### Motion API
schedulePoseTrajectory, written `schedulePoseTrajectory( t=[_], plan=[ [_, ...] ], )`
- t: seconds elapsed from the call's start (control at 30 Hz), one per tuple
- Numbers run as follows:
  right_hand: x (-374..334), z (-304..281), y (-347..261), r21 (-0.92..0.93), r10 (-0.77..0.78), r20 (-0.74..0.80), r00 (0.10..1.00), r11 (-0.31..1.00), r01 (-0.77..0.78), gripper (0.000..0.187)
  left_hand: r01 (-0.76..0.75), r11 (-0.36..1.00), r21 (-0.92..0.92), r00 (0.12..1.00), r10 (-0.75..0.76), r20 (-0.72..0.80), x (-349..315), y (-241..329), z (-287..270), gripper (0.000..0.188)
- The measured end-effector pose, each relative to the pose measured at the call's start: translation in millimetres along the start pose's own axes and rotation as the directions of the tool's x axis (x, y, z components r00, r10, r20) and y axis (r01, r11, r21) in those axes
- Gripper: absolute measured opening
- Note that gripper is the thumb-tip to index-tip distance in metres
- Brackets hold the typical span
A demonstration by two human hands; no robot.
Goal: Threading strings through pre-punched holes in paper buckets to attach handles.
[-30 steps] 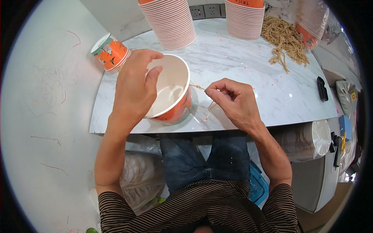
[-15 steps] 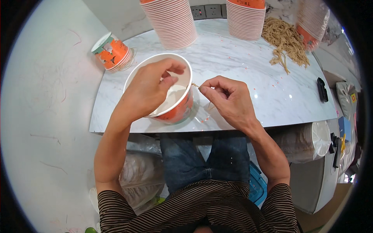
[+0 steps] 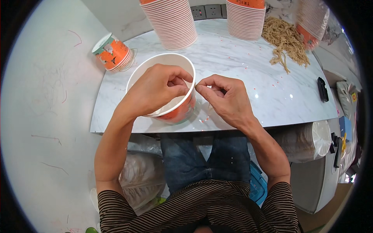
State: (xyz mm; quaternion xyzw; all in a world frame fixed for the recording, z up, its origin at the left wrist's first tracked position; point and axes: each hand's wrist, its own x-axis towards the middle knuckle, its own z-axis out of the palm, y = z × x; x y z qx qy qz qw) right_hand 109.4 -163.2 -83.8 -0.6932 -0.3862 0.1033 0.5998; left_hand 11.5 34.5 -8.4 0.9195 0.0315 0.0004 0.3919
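A large paper bucket [image 3: 179, 114], white inside with an orange and green printed outside, stands near the table's front edge. My left hand [image 3: 155, 87] reaches over it, its thumb and fingertips curled against the inner side of the right wall; whatever they may hold is hidden. Just outside that wall, below the rim, my right hand [image 3: 227, 97] pinches a piece of thin tan twine between thumb and forefinger. A loose strand of the twine [image 3: 209, 105] hangs below those fingers.
Tall stacks of paper buckets [image 3: 171, 27] [image 3: 245, 21] stand at the back. Heaped twine [image 3: 285, 40] lies at the back right, near a bagged stack [image 3: 311, 25]. A smaller bucket stack [image 3: 112, 54] sits at the left. A black clip-like object [image 3: 322, 89] lies at the right edge.
My right hand has moved slightly left, right up to the bucket wall. My left fingertips have lowered to the inner wall opposite it. The bucket has shifted slightly right.
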Motion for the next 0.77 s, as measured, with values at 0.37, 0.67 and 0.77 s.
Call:
schedulePoseTrajectory(
  t=[0.37,0.67,0.77],
  plan=[
    [3,-3,6,0.039,-0.026,0.026,0.999,0.999,0.025,0.015,-0.078,0.997,0.026,0.966,0.082,-0.246,-3,9,5,0.016],
    [-6,-22,-11,0.096,-0.075,-0.028,0.997,0.992,0.077,0.015,-0.327,0.786,0.525,0.853,0.485,-0.195,-5,34,23,0.023],
    [-11,-27,-19,0.091,-0.078,-0.028,0.997,0.993,0.08,0.014,-0.382,0.719,0.581,0.831,0.542,-0.126,-1,36,24,0.02]
  ],
)
